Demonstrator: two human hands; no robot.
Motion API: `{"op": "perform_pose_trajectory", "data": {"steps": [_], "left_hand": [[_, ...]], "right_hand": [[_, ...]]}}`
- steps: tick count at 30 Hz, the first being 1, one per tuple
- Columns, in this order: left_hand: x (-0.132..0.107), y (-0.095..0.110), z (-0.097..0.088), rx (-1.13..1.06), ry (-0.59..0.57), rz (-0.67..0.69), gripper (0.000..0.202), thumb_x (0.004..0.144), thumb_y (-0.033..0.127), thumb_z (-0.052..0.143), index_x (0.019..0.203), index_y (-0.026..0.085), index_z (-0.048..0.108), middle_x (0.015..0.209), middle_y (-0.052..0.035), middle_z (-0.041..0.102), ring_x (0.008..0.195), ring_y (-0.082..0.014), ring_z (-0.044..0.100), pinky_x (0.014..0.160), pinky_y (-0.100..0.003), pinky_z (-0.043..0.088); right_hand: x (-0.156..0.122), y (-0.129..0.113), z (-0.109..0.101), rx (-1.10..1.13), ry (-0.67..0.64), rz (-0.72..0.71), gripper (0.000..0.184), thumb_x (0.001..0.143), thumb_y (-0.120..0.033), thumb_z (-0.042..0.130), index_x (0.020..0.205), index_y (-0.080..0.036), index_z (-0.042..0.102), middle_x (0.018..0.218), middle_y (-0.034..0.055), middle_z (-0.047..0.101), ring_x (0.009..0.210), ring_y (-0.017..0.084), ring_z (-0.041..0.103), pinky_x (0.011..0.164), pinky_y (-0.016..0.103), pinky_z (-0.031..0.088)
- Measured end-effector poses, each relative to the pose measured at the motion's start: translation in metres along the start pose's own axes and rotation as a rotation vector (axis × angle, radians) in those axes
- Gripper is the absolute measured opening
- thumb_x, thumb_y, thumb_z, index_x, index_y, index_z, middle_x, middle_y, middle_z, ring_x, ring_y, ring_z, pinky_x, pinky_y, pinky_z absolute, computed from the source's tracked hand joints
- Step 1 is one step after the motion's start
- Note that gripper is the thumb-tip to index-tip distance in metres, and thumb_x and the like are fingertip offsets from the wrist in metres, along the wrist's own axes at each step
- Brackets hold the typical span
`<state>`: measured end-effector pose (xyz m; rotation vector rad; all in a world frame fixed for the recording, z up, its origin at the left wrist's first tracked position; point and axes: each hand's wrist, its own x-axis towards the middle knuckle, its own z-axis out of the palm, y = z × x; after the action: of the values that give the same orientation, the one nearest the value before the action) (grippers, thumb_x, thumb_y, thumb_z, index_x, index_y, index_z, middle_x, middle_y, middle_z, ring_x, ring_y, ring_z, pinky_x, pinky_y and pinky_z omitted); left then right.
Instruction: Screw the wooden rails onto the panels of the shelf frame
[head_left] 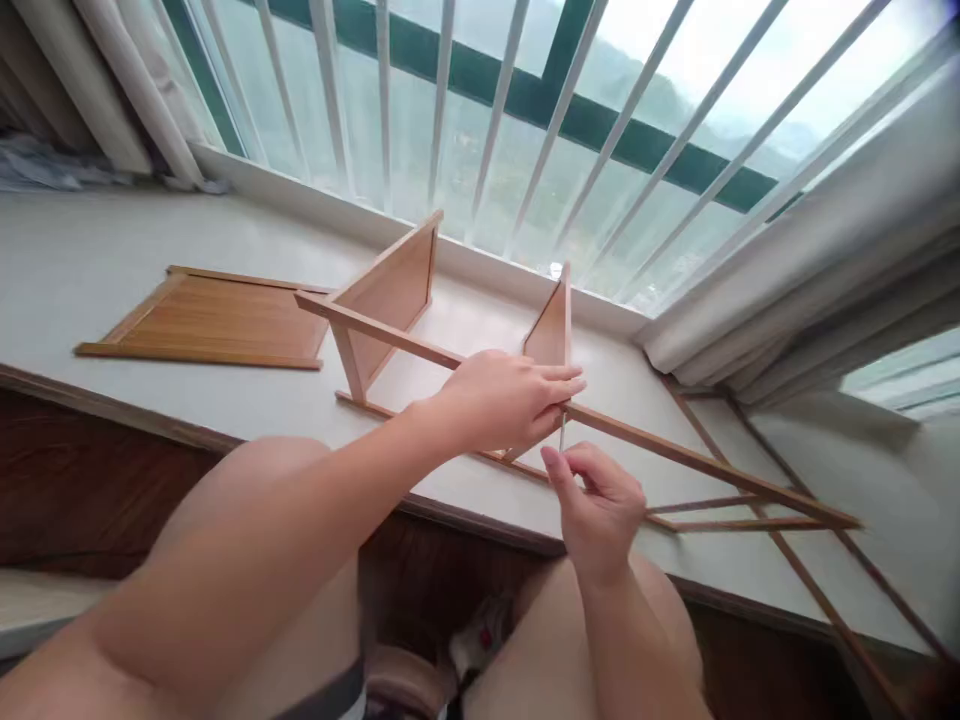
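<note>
A light-brown wooden frame [712, 457] with long rails stands on the white window ledge. My left hand [514, 400] grips its upper rail near the middle, fingers bent over the wood and partly stretched to the right. Just below that rail, my right hand [602, 495] pinches a thin metal rod [562, 432] between thumb and fingers. The rod's upper end meets the rail beside my left fingertips; its exact tip cannot be made out. Two wooden panels, one larger [394, 290] and one smaller [553, 325], rise between the rails on the far side.
A separate wooden panel [232, 315] lies flat at the left of the ledge [90, 235]. Another slim wooden frame [814, 580] lies at the right. White window bars [502, 90] run behind, with curtains [795, 260] at both sides. My knees are against the ledge's front edge.
</note>
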<state>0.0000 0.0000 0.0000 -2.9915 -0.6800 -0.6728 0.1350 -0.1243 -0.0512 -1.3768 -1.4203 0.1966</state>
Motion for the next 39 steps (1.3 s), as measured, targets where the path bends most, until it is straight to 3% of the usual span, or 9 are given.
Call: {"op": "perform_pose_trajectory", "data": {"steps": [14, 34, 39], "left_hand": [[0.0003, 0.0011, -0.0009, -0.009, -0.014, -0.002, 0.043, 0.095, 0.033, 0.038, 0.136, 0.034, 0.051, 0.145, 0.0064, 0.047, 0.100, -0.0173, 0.066, 0.073, -0.030, 0.047], [0.0010, 0.0007, -0.0008, -0.008, -0.021, -0.001, 0.043, 0.095, 0.034, 0.038, 0.136, 0.035, 0.051, 0.145, 0.0048, 0.048, 0.100, -0.0171, 0.066, 0.073, -0.030, 0.047], [0.0006, 0.0008, -0.0012, 0.000, -0.018, 0.002, 0.043, 0.095, 0.033, 0.038, 0.136, 0.034, 0.051, 0.145, 0.0046, 0.048, 0.100, -0.0172, 0.066, 0.073, -0.030, 0.047]], "right_hand": [[0.0003, -0.0020, -0.0018, -0.079, -0.004, 0.012, 0.026, 0.084, -0.020, 0.069, 0.061, -0.017, 0.057, 0.056, -0.0044, 0.047, 0.053, 0.009, 0.040, 0.055, 0.025, 0.034], [0.0022, 0.0061, -0.0002, -0.093, -0.145, 0.052, 0.039, 0.090, -0.027, 0.061, 0.058, -0.018, 0.040, 0.058, -0.0048, 0.034, 0.056, 0.010, 0.031, 0.055, 0.026, 0.029], [0.0018, 0.0059, -0.0006, -0.106, -0.159, 0.038, 0.036, 0.091, -0.027, 0.059, 0.060, -0.018, 0.044, 0.059, -0.0041, 0.037, 0.057, 0.010, 0.034, 0.056, 0.026, 0.030]]}}
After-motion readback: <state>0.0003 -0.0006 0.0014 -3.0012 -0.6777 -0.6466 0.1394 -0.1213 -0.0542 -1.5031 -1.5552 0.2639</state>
